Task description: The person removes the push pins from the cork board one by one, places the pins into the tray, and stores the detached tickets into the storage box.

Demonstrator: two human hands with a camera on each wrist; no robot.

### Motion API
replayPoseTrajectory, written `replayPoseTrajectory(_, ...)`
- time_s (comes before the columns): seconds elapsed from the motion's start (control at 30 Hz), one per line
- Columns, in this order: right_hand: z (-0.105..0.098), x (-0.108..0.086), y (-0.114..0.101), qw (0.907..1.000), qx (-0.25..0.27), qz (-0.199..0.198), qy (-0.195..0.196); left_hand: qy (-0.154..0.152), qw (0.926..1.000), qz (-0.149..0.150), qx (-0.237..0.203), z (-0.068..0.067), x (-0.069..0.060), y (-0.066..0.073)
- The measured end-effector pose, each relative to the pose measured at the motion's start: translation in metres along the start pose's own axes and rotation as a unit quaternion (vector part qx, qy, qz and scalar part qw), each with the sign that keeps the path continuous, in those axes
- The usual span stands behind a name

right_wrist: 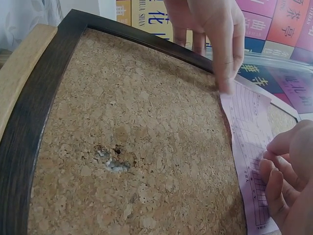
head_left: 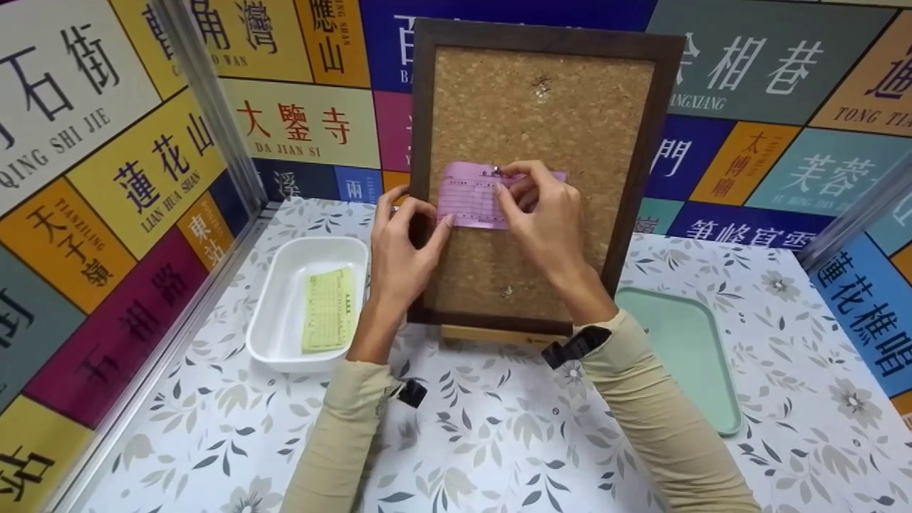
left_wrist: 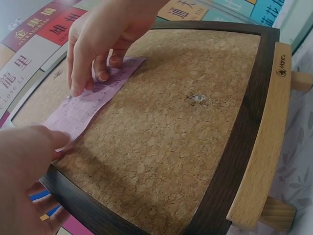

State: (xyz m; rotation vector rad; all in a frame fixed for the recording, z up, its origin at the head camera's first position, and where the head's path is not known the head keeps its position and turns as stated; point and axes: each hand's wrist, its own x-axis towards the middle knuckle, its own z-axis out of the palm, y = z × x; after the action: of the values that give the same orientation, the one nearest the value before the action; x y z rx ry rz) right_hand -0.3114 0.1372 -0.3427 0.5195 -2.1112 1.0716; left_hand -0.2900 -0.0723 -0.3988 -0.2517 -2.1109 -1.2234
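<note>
A pink printed slip (head_left: pixel 463 196) lies across the framed cork board (head_left: pixel 527 263), its lower edge slightly lifted in the left wrist view. The left hand (head_left: pixel 405 246) grips the board's left edge: its thumb presses the slip's left end, and its other fingers reach behind the frame, as the right wrist view shows. The right hand (head_left: pixel 552 214) has its index fingertip and thumb close together at a small shiny pin (head_left: pixel 496 171) near the slip's top edge; its other fingers are curled. The pin's tip is hidden. This hand covers part of the slip's right side.
To the left stands a white tray (head_left: pixel 267 342) with a yellow printed slip (head_left: pixel 328 310) in it. A green tray (head_left: pixel 712 370) lies at the right, partly behind the right forearm. A wooden stand (head_left: pixel 499 335) supports the board. Printed panels surround the flowered table.
</note>
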Motion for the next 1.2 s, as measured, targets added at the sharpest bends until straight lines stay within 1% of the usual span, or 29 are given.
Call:
replayPoseTrajectory(0.1, 0.0013, 0.0009, -0.0014, 1.0000, 0.004, 0.004, 0.005, 0.008, 0.9999, 0.006, -0.003, -0.0007, 0.0005, 0.0001)
replayPoseTrajectory(0.27, 0.0027, 0.0017, -0.0006, 0.9999, -0.003, -0.002, 0.015, 0.013, 0.9998, 0.014, 0.002, 0.0000, 0.0008, 0.0003)
replayPoseTrajectory(0.47, 0.0037, 0.0016, -0.0024, 0.9995, -0.013, -0.003, 0.028, 0.009, 0.9999, 0.011, -0.004, 0.0015, 0.0002, 0.0017)
replayPoseTrajectory(0.7, 0.0077, 0.0005, -0.0075, 0.9988, -0.039, -0.004, 0.028, 0.017, 0.9997, 0.015, -0.003, 0.0009, 0.0002, 0.0001)
replayPoseTrajectory(0.97, 0.0094, 0.0018, -0.0066, 0.9976, -0.057, 0.007, 0.039, 0.018, 0.9997, 0.011, -0.011, 0.0010, -0.0002, 0.0009)
replayPoseTrajectory(1.07, 0.0092, 0.0025, -0.0073, 0.9975, -0.058, 0.016, 0.038, 0.016, 0.9997, 0.011, -0.013, 0.0006, -0.0008, 0.0020)
replayPoseTrajectory(1.2, 0.0095, 0.0051, -0.0088, 0.9983, -0.043, 0.022, 0.034, 0.015, 0.9997, 0.013, -0.014, 0.0000, -0.0007, 0.0023)
